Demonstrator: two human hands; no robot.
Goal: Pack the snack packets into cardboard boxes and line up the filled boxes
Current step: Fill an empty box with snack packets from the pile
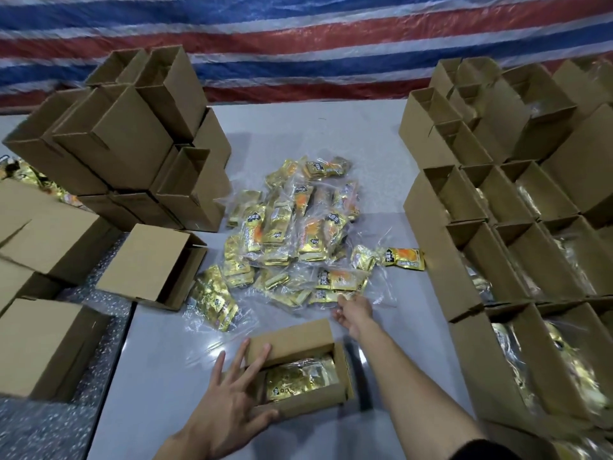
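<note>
In the head view, the person is leaning over a grey table [331,134] and working on an open cardboard box [292,336] that is sitting at the near edge, between the two forearms. The left hand [229,403] is lying flat against the box's left side with its fingers straight and spread wide; the fingertips are reaching up to the far flap, the thumb is pressing the near corner, and nothing is being gripped. Gold snack packets [298,376] are already lying inside the box, below its rim. The right hand [353,315] is stretching forward past the box's far right corner and touching the near edge of a loose pile of packets [292,234], which is lying in crumpled clear wrap in the middle of the table. The hand is being seen from behind and is blurred, so I cannot tell whether its fingers are closing on a packet. A single packet [403,258] is lying just right of the pile. On the left, empty boxes [132,137] are standing stacked, and one box on its side [149,263] is facing its open end toward the pile. On the right, filled boxes [438,267] are standing in touching rows with their tops open and gold showing inside. A red, white and blue striped tarp [298,44] is hanging behind the table.
</note>
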